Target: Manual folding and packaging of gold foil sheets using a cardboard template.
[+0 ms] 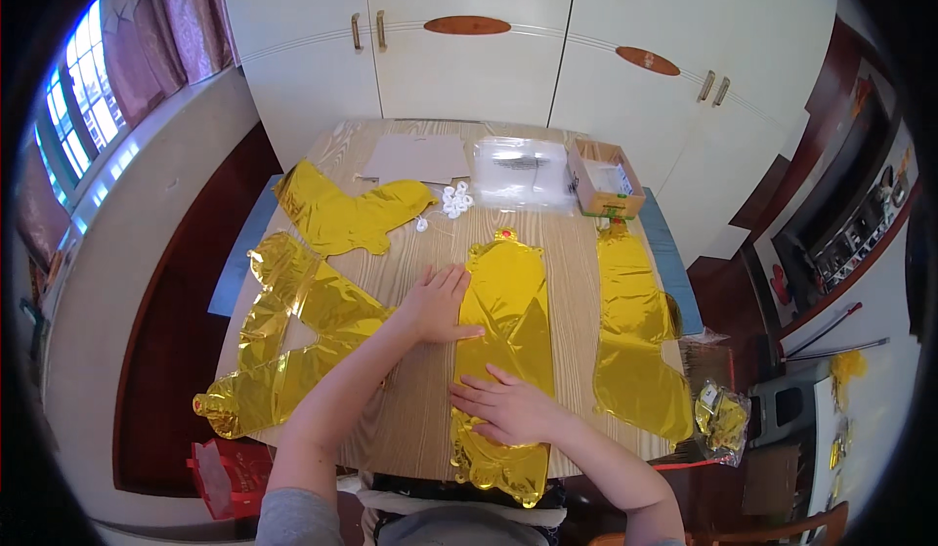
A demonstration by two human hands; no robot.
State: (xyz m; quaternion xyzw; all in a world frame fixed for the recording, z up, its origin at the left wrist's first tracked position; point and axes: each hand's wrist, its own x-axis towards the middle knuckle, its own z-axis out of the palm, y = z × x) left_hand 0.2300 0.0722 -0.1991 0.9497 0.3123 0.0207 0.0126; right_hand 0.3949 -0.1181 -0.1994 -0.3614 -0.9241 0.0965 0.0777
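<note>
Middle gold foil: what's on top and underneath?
The right hand lies across the foil; the left hand overlaps its left edge. Table shows beside it; whatever is directly underneath is covered.

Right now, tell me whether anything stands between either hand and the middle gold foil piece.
Nothing visible does. The left hand is at the left edge of the middle gold foil piece, its thumb over the foil; the right hand lies flat across its lower part.

My wood-grain table point(575, 341) bears gold foil point(503, 292) at three, five, nine, ten; card point(415, 158) at eleven, white rolls point(456, 200) at twelve, clear plastic point(525, 177) at one, box point(605, 203) at two.
</note>
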